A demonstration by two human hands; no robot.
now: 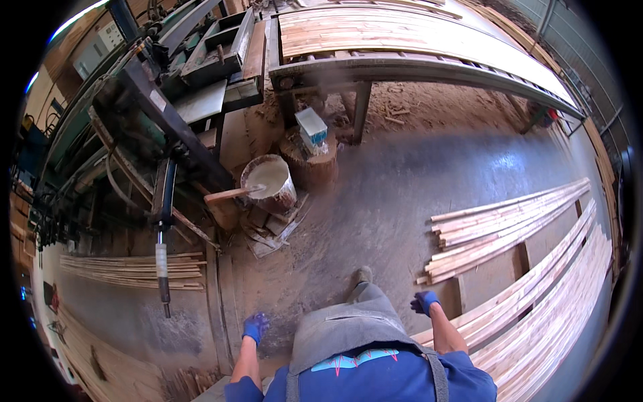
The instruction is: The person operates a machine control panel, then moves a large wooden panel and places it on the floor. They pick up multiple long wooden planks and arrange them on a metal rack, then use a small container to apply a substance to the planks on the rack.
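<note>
A big pile of long wood strips (536,315) lies just beside the right hand (424,302), which holds nothing and looks half curled. The left hand (255,327) hangs empty too, fingers loosely bent. A foot could slip on the dusty floor (402,194), or a loose strip could trip the person.

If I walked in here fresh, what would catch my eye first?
Probably the long pale wooden strips stacked on the right, close to the person's blue-gloved right hand. Next, the bucket of white paste with a wooden stick in it, on the dusty floor by the dark green machine. The gloved left hand hangs empty near the machine's base.
</note>
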